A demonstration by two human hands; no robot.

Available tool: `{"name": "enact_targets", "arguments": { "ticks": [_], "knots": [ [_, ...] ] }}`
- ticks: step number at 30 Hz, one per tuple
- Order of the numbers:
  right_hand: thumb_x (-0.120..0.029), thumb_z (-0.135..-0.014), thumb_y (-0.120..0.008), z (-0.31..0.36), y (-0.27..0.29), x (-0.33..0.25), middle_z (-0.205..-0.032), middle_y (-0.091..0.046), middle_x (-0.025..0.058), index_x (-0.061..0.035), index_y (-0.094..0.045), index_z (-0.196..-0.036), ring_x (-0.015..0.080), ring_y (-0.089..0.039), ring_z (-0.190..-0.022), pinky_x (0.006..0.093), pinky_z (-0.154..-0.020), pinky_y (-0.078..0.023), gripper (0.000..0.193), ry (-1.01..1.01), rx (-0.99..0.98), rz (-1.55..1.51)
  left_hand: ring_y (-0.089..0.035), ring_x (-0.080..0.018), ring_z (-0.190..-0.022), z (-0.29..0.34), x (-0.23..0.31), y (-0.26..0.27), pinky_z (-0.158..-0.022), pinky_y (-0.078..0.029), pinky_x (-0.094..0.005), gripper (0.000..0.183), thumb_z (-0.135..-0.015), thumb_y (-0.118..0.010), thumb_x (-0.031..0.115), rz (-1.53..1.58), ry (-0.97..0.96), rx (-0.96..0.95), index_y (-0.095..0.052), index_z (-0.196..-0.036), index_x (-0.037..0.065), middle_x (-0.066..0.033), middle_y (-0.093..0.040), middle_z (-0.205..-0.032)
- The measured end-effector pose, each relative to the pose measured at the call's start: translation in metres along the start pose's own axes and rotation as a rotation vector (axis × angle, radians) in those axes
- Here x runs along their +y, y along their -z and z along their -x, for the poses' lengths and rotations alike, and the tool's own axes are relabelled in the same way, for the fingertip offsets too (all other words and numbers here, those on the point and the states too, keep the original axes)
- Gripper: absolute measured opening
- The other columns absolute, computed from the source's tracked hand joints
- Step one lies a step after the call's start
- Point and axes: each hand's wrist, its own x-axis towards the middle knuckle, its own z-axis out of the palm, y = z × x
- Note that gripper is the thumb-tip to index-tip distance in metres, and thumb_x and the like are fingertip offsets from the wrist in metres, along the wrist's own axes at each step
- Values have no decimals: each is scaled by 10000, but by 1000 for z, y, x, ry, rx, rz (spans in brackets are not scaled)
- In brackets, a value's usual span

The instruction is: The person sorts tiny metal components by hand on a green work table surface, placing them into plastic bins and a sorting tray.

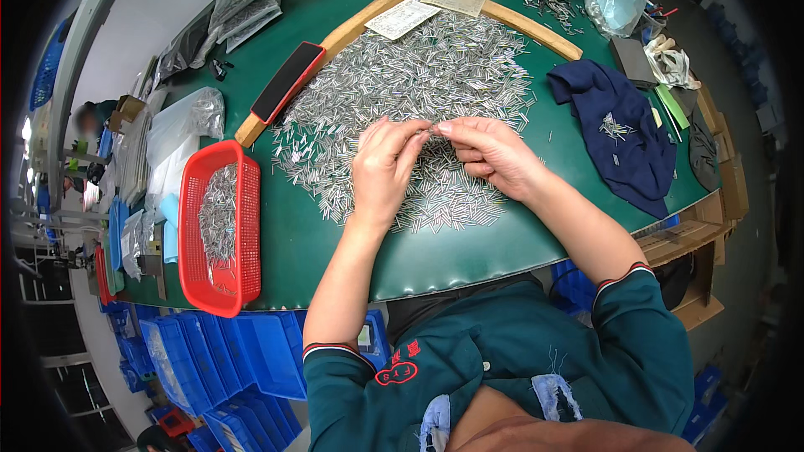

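Note:
A wide heap of small silvery metal pins point(394, 67) is spread over the green tabletop. Above its near part my left hand point(383, 163) and my right hand point(494, 151) meet, thumbs and forefingers pinched together. Between the fingertips is a tiny metal piece point(433, 130), which looks like one of the pins; both hands appear to have hold of it. The other fingers of each hand are curled in. To the left stands a red plastic basket point(191, 226) with many more such pins point(219, 213) in it.
Wooden strips point(368, 18) border the heap at the back; two paper tags point(403, 18) and a red-and-black block point(287, 82) lie along them. A dark blue cloth point(620, 125) with several pins sits at right. Plastic bags point(615, 0) lie beyond. Blue bins point(243, 351) are stacked below the table.

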Motion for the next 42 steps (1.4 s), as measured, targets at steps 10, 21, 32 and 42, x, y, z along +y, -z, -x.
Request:
{"name": "enact_targets", "arguments": {
  "ticks": [10,21,32,42],
  "knots": [
    [-277,-816,-625,0,-9,6,-619,-444,-91,-63,-603,-899,-16,-267,-459,160,-394,-194,230,284,113,282,-573,-167,-704,5,10,-9,-632,-463,-265,247,-751,-627,23,190,133,23,-648,-990,84,-64,-595,-797],
    [-175,-846,-586,1,-9,9,-806,-618,16,16,-626,-911,40,-524,-754,186,-676,-418,205,487,102,381,-596,-134,-765,5,7,-7,-660,-475,-240,260,-767,-621,23,329,213,16,-645,-1018,86,-75,-626,-883],
    [-163,-855,-570,-1,-8,13,-782,-618,4,11,-633,-928,31,-517,-724,184,-633,-419,199,599,138,491,-601,-134,-777,4,9,-6,-678,-478,-234,248,-780,-609,29,292,262,-1,-642,-1020,82,-75,-625,-899],
    [-152,-858,-566,1,-10,13,-796,-619,8,10,-632,-936,33,-517,-735,183,-639,-418,192,623,130,480,-589,-128,-813,3,8,-4,-733,-465,-228,245,-821,-568,42,480,284,-68,-612,-1062,44,-78,-623,-920]
  ]
}}
